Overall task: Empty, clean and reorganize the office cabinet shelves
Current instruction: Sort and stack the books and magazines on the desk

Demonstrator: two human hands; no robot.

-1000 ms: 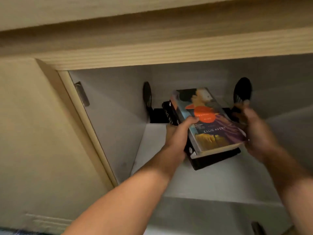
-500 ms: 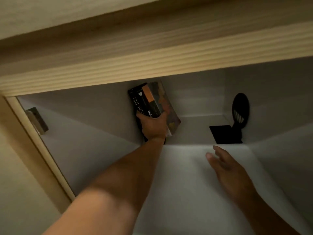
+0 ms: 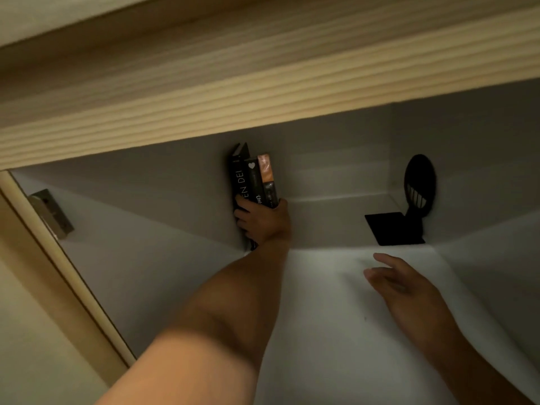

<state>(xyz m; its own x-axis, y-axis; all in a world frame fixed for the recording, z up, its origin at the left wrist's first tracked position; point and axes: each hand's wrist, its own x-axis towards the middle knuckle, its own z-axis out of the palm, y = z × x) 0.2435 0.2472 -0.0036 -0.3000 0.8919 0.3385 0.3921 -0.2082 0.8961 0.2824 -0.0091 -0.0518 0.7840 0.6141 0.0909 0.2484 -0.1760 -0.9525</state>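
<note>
Against the left wall of the shelf point(image 3: 336, 331), we are gripping three books point(image 3: 253, 182) low at their spines with our left hand point(image 3: 263, 222), standing them upright, spines facing us. They are looking stiff, fairly light and liable to topple, so we are leaving our right hand point(image 3: 409, 290) relaxed and empty near the bookend point(image 3: 394, 228).

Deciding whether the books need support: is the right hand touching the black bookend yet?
Apart. In the head view, the right hand hovers open over the white shelf, with bare shelf visible between its fingertips and the black bookend.
</note>
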